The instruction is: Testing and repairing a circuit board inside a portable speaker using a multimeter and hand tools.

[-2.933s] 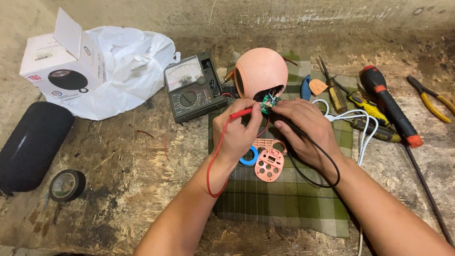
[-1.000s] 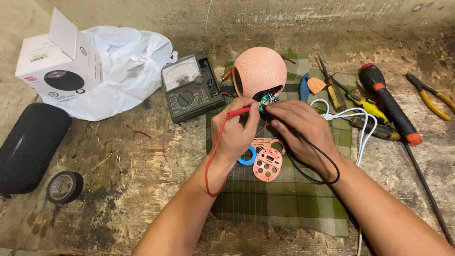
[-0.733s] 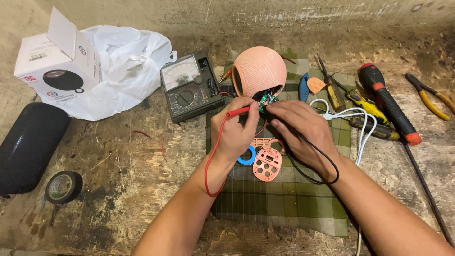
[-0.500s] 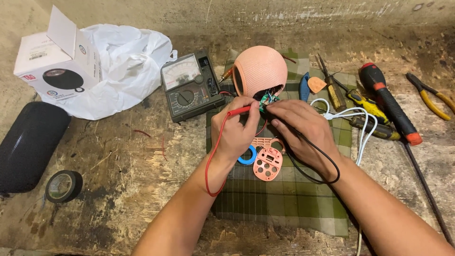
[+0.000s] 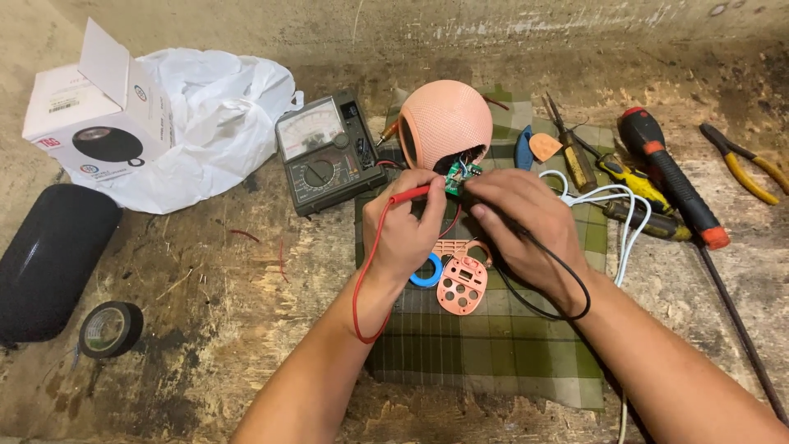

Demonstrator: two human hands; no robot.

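Observation:
My left hand [image 5: 405, 230] pinches a red test probe [image 5: 411, 195], its tip on a small green circuit board [image 5: 457, 178]. The board sticks out of an opened pink round speaker shell [image 5: 444, 123]. My right hand [image 5: 526, 226] grips a black test probe whose tip is hidden at the same board; its black lead [image 5: 567, 279] loops over my wrist. The red lead [image 5: 359, 288] curls down beside my left forearm. A pink perforated cover plate [image 5: 462, 284] and a blue ring [image 5: 427, 271] lie on the green plaid cloth [image 5: 493, 353] under my hands.
An analog multimeter [image 5: 325, 152] sits left of the speaker. Farther left are a white plastic bag [image 5: 214, 123], a white box [image 5: 90, 115], a black oblong speaker [image 5: 49, 255] and a tape roll [image 5: 111, 329]. Screwdrivers [image 5: 670, 177], pliers [image 5: 744, 160] and a white cable [image 5: 625, 222] lie right.
Both hands keep the probes at the circuit board; nothing has visibly moved apart from a slight shift of the camera view.

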